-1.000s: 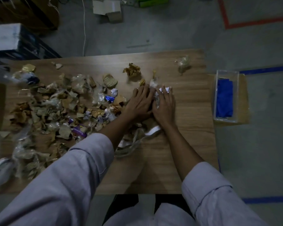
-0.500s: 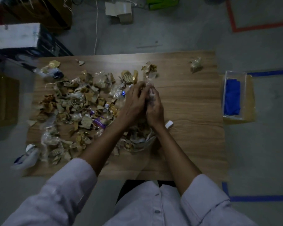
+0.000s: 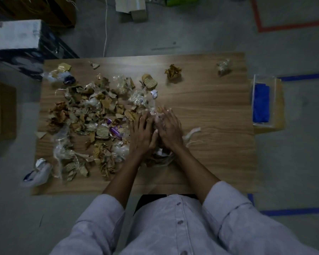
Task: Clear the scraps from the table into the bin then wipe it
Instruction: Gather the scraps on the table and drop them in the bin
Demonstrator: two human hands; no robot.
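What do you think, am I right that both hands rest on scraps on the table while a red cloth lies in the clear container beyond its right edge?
Not quite: the head view shows that the cloth in the clear container is blue, not red. The rest holds: the left hand and the right hand rest on scraps on the table, and the container sits beyond its right edge.

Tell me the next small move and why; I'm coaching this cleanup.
The left hand and right hand lie side by side on scraps, with far more spread to their left across the table. So probably close them round what lies beneath and lift it.
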